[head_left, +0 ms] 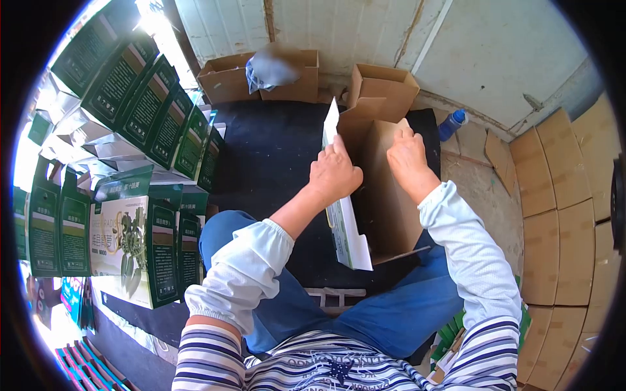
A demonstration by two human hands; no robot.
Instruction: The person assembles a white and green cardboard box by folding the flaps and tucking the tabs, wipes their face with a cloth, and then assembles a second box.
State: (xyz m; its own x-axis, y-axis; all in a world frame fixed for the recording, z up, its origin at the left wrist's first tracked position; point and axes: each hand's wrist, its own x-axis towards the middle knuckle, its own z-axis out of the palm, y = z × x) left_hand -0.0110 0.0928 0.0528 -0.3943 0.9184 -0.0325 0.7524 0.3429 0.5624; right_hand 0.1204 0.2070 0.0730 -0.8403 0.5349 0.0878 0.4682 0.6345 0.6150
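Between my knees stands an open brown cardboard box [399,215], its inside facing up. My right hand [411,156] is closed on the box's upper right edge, thumb and fingers pinching the cardboard. Along the box's left side leans a flat, narrow white-and-green printed carton [349,236], its white flap rising toward the back. My left hand [334,173] is closed over the upper part of this carton, index finger stretched along its edge. The palm covers the carton's middle. Both sit over a black-covered work surface [261,153].
Stacked green printed cartons [130,98] rise on my left, with a larger carton [120,241] in front. Open brown boxes [290,81] and another open box [385,85] line the back wall. A blue bottle [451,124] stands at the back right. Closed brown boxes [554,195] are piled right.
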